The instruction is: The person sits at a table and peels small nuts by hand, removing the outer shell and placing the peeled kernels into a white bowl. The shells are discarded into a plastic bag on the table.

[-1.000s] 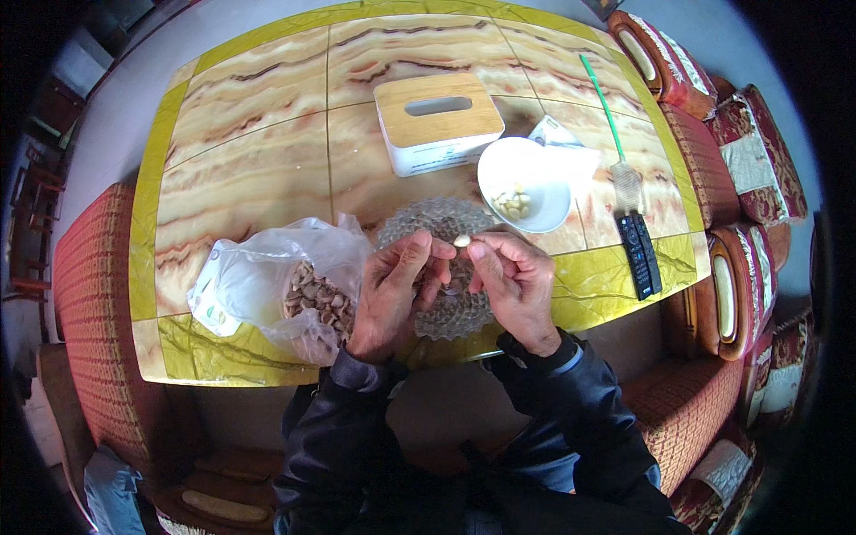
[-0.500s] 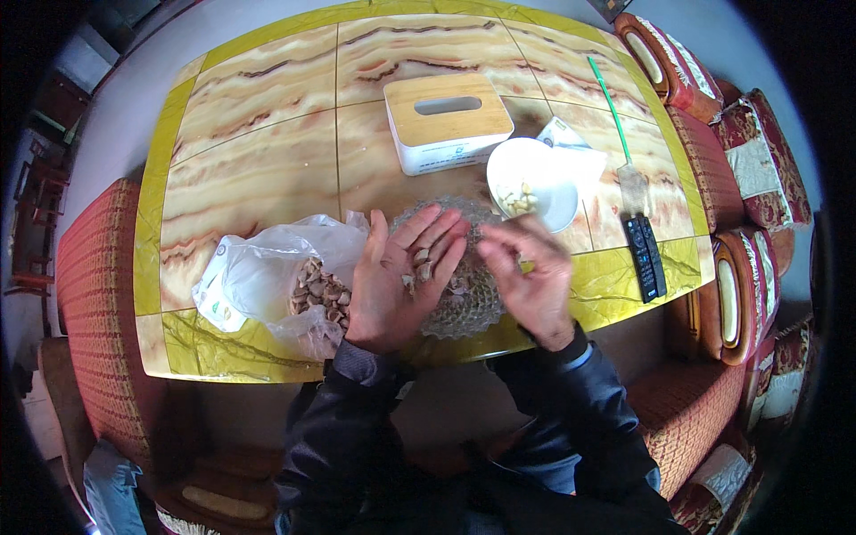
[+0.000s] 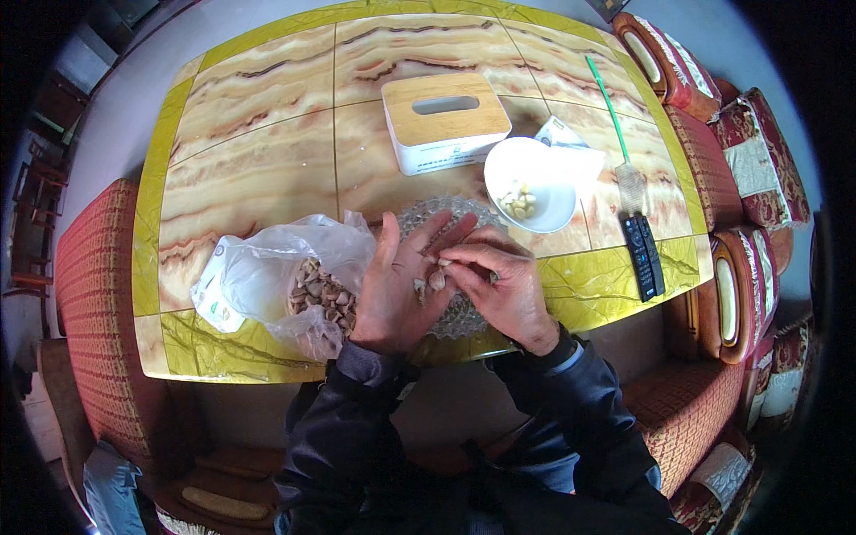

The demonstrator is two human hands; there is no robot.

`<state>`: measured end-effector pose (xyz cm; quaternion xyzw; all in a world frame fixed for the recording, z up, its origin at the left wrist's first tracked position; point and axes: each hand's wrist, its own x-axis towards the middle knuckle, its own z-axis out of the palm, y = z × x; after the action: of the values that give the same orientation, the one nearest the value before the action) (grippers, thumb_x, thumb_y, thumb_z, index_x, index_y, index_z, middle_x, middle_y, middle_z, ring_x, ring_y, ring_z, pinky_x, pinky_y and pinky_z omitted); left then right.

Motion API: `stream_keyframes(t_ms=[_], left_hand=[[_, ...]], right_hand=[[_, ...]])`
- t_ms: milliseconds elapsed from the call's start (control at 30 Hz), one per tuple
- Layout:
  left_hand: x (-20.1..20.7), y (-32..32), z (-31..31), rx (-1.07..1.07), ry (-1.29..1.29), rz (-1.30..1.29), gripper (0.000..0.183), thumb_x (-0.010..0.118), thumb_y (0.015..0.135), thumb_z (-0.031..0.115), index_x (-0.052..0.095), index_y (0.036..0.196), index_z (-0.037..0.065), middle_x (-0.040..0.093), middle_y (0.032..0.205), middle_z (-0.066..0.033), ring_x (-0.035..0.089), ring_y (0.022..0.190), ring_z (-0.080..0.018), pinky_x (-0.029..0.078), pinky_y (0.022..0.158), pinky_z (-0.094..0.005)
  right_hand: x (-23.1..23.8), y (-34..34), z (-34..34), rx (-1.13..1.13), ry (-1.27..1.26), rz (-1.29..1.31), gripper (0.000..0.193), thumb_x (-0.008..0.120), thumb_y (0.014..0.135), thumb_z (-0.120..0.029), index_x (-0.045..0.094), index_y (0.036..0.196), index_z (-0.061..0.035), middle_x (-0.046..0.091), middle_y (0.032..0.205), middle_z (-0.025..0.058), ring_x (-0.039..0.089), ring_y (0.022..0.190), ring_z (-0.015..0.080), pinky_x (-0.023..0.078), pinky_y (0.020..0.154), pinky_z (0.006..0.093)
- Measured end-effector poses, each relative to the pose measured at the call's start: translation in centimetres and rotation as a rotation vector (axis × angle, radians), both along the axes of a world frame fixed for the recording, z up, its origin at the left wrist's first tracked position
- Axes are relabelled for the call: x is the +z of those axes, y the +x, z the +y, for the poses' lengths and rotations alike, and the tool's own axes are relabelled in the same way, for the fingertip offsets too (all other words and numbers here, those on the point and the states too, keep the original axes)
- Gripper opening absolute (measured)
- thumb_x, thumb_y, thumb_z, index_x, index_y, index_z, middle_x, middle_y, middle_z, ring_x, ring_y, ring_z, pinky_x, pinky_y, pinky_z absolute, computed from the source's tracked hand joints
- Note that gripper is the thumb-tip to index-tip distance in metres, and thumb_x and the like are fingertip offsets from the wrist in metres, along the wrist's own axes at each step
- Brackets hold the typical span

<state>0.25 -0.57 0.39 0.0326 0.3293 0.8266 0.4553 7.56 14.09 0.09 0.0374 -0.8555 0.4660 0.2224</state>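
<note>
My left hand (image 3: 401, 290) is held palm up, its fingers stretched and slightly cupped. A few unpeeled garlic cloves (image 3: 436, 281) lie in it near the finger bases. My right hand (image 3: 504, 290) reaches over this palm, thumb and forefinger pinched on a garlic clove. Beneath both hands is a patterned clear glass dish (image 3: 465, 318), largely covered by them. Beside my left hand, a clear plastic bag (image 3: 294, 239) lies open with many brownish garlic cloves (image 3: 319, 294) in its mouth. Several pale peeled cloves (image 3: 518, 201) sit in a white bowl (image 3: 555, 209) beyond my right hand.
A white tissue box (image 3: 446, 111) with a wooden lid stands behind the dish. On the right lie a black remote control (image 3: 644, 259) and a fly swatter (image 3: 611, 116) with a green handle. The marble-patterned table (image 3: 250, 134) has yellow-green borders; red patterned sofas (image 3: 107, 303) flank it.
My right hand has moved left and in to the left palm, its fingertips now at a clove there. The left hand stays almost in place, and more peeled cloves in the bowl show.
</note>
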Motion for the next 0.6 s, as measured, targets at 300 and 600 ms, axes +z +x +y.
stream_keyframes(t_ms=[300,600], left_hand=[[-1.9,0.5,0.3,0.192,-0.044,0.029,0.022,0.059,0.1,0.013,0.065,0.117,-0.001,0.068,0.111,-0.0094,0.062,0.097,-0.0146,0.047,0.083,-0.0278],[-1.1,0.7,0.1,0.153,-0.153,0.186,0.013,0.065,0.094,0.005,0.069,0.106,0.0,0.068,0.091,-0.0034,0.052,0.068,-0.0046,0.038,0.057,-0.019]], right_hand=[[0.3,0.9,0.3,-0.061,-0.817,-0.267,0.019,0.071,0.09,0.001,0.07,0.11,0.0007,0.073,0.091,0.0063,0.068,0.075,0.0078,0.055,0.061,0.0206],[-0.4,0.5,0.3,-0.051,-0.696,-0.099,0.024,0.074,0.081,0.014,0.069,0.101,0.0017,0.07,0.1,0.0081,0.068,0.09,0.0118,0.058,0.077,0.0241]])
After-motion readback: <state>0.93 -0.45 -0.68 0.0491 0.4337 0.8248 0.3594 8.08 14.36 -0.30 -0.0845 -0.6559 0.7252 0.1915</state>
